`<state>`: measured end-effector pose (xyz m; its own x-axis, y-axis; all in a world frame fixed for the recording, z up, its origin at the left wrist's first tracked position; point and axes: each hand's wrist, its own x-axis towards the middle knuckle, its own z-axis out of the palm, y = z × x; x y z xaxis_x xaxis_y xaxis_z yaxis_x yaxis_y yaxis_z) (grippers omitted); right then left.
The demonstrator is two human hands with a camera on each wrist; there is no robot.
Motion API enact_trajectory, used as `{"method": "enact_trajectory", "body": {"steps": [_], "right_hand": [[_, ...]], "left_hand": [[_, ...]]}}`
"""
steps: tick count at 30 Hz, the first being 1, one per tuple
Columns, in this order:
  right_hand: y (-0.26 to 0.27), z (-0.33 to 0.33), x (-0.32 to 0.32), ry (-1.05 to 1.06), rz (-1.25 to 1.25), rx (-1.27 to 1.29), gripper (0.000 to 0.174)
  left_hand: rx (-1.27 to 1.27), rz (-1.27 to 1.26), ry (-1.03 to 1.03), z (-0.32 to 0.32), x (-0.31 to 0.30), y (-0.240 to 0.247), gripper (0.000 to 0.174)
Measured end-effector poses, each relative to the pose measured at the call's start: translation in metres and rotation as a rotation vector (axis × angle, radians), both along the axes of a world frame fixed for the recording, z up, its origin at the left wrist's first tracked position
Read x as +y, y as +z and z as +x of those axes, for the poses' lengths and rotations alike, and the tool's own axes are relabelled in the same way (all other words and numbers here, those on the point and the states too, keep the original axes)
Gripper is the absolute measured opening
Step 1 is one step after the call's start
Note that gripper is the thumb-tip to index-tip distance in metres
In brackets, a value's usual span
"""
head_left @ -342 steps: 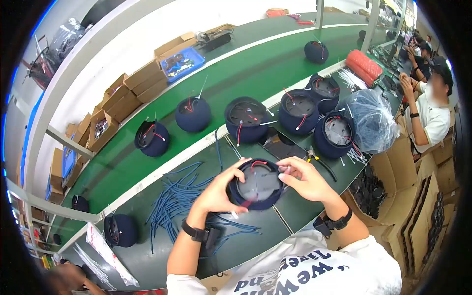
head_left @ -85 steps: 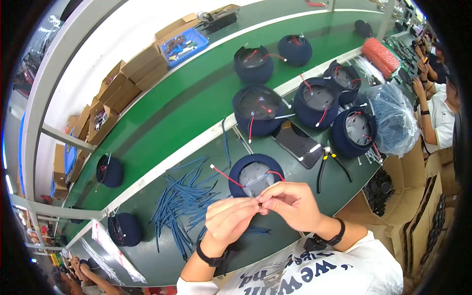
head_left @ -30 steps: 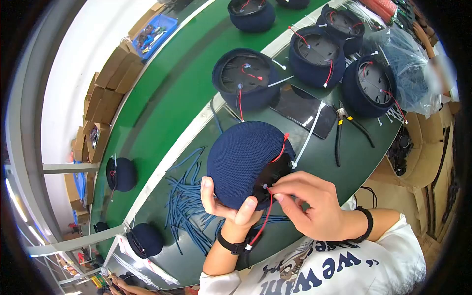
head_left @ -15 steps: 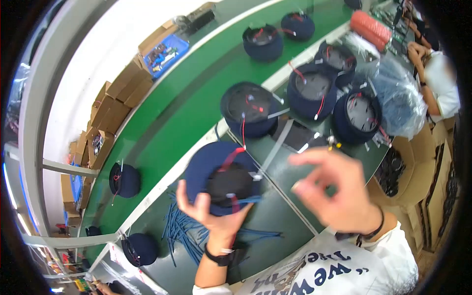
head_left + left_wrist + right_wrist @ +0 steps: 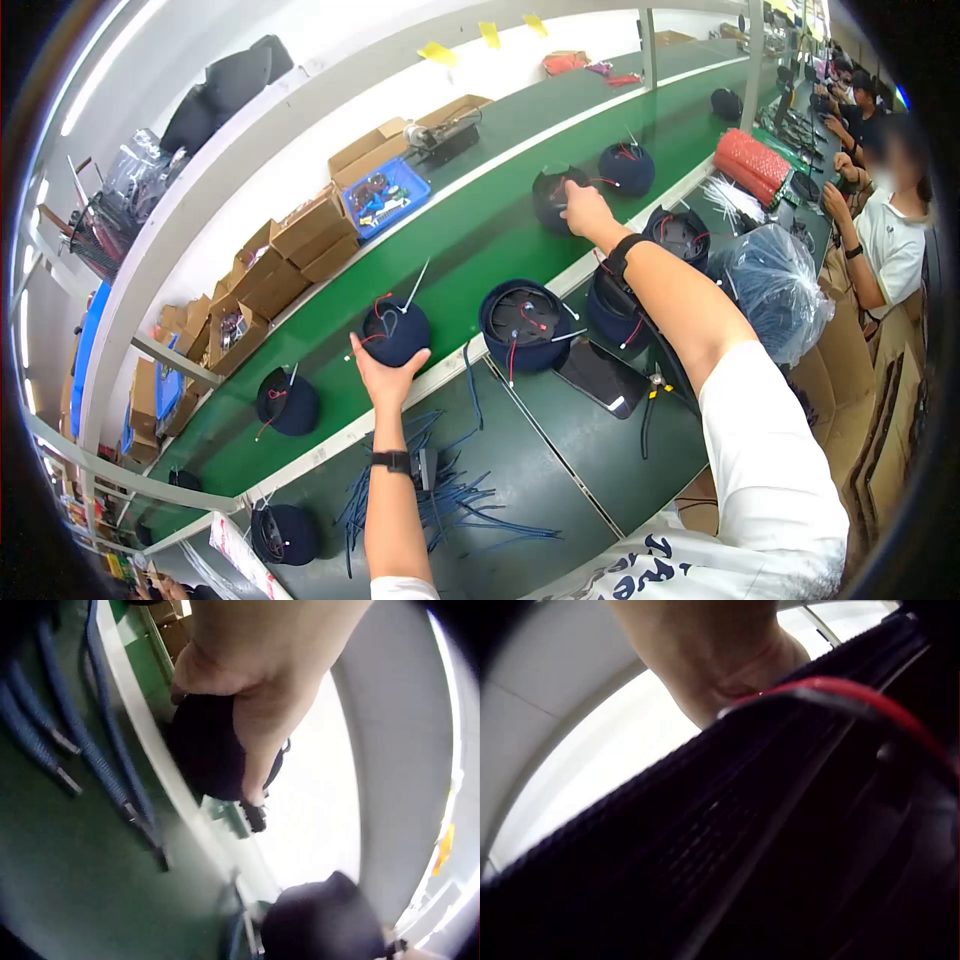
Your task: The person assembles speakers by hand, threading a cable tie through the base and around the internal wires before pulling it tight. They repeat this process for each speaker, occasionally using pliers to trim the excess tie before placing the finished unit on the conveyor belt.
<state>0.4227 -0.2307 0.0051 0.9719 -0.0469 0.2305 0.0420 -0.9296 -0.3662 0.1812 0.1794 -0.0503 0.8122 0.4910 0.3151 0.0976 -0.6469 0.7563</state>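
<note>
My left hand (image 5: 385,378) grips a round navy fabric-covered housing (image 5: 408,345) over the green belt (image 5: 470,285), thumb and fingers spread around its sides. Red wires and a white cable tie (image 5: 417,285) stick out of its open black inside. In the left wrist view, the thumb and fingers wrap the dark housing (image 5: 202,750). Farther up the belt, my right hand (image 5: 590,212) holds a second navy housing (image 5: 550,205) by its rim; the hand partly hides it. A red wire (image 5: 840,688) crosses close before the right wrist camera, with the dark housing filling most of that view.
Blue cords (image 5: 440,500) lie heaped on the dark bench (image 5: 510,470). A phone (image 5: 603,380), pliers (image 5: 651,405) and several more navy housings (image 5: 525,325) are nearby. A plastic bag (image 5: 770,295) sits at right. Cardboard boxes (image 5: 310,235) and a blue bin (image 5: 388,200) line the back.
The left hand has carried its housing from above the bench to the belt, up and left. From midair above the bench, the right hand has reached forward to another housing on the belt.
</note>
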Motion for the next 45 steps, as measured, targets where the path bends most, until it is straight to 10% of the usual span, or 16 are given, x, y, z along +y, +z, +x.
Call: {"method": "enact_trajectory", "body": {"steps": [6,9,16,21,27,33,40,45], "right_hand": [[0.003,0.022,-0.030,0.135,-0.081,0.013,0.044],[0.033,-0.008,-0.025,0.306,-0.020,-0.119,0.041],[0.149,-0.339,0.034,0.571,0.143,-0.301,0.029],[0.080,-0.467,0.045,0.579,0.076,-0.154,0.036],[0.045,-0.472,-0.016,0.330,1.112,0.224,0.015],[0.013,-0.402,-0.002,0.465,1.159,0.418,0.022],[-0.009,-0.398,0.005,0.503,1.360,0.479,0.011],[-0.016,-0.394,-0.001,0.652,1.297,0.535,0.016]], "left_hand": [[0.321,0.020,-0.070,-0.081,-0.011,0.072,0.091],[-0.060,0.037,-0.312,-0.126,-0.055,0.112,0.051],[-0.258,-0.438,-0.645,-0.142,-0.149,0.133,0.085],[0.076,-0.348,-0.678,-0.177,-0.133,0.126,0.061],[0.529,-0.449,-1.104,-0.140,-0.097,0.065,0.054],[0.506,0.055,-1.472,-0.078,-0.140,0.088,0.038],[-0.080,0.481,-1.018,-0.113,-0.148,0.118,0.026],[-0.057,0.512,-0.976,-0.192,-0.192,0.120,0.030]]}}
